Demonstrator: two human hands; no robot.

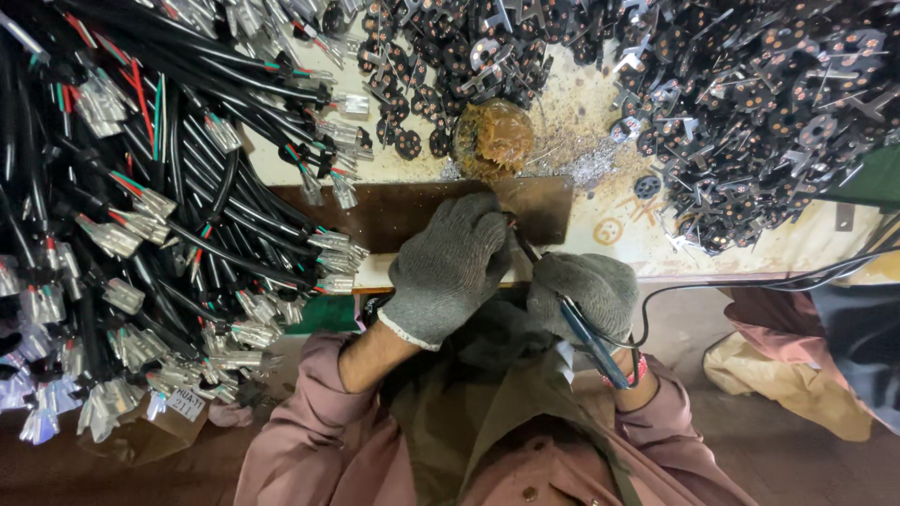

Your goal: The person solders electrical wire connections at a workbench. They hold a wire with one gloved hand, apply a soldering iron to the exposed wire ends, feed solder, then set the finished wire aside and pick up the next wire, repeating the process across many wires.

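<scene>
Both gloved fists, left hand (448, 267) and right hand (583, 292), meet knuckle-to-knuckle

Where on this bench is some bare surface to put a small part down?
Bare room is scarce. One pale patch of bench top lies between the dark brown metal plate and the heap of black round plug inserts. Left is crowded with black cables with metal terminals. The gloved left hand and gloved right hand fill the front edge.
</scene>
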